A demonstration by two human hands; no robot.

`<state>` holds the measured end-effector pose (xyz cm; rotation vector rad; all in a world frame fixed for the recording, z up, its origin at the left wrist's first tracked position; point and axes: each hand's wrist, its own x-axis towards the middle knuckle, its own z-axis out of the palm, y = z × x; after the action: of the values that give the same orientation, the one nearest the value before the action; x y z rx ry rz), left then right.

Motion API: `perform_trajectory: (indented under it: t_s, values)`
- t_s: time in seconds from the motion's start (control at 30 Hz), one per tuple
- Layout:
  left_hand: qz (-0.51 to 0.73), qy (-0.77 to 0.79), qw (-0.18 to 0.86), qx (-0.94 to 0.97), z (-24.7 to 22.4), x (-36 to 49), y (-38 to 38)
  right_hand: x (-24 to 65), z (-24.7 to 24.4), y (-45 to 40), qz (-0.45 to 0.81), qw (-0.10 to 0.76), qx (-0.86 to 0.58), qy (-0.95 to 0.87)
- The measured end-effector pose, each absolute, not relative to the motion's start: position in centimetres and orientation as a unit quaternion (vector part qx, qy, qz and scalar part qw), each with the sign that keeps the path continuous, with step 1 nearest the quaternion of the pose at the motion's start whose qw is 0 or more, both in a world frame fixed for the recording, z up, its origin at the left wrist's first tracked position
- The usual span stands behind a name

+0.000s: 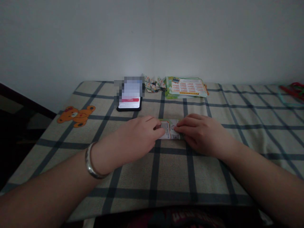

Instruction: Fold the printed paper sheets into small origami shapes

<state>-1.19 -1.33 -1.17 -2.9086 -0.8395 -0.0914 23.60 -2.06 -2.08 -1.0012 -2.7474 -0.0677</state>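
A narrow printed paper strip (168,129), apparently folded, lies on the checked tablecloth between my hands. My left hand (135,137) grips its left end, thumb and fingers closed on it; a silver bangle (89,160) circles that wrist. At the right end, my right hand (201,133) holds the paper with its fingers pressed together. Parts of both ends are hidden under my fingers. Behind the strip are several folded paper pieces (154,85) and a stack of printed sheets (187,87).
A lit phone (129,103) lies behind my left hand. An orange bear figure (77,116) is on the checked tablecloth (171,180) at the left. Red and green items (296,91) are at the far right. A pale wall (152,38) stands behind the table.
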Motion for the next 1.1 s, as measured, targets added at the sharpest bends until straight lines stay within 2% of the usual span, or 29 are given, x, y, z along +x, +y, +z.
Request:
perform_trajectory:
  t_s: [0.3,0.8,1.1]
  values:
    - [-0.034,-0.303,-0.019,-0.952,-0.8,-1.6,-2.9,23.9,-2.6,-1.9,-0.013,0.113,-0.265,-0.957]
    - [-0.034,-0.317,0.019,-0.947,-1.7,-1.3,-3.8,23.6,-2.8,-2.1,-0.024,0.104,-0.274,-0.956]
    - [-0.041,-0.292,-0.014,-0.956,-1.1,-1.9,-3.7,23.6,-2.6,-2.3,-0.016,0.098,-0.278,-0.956]
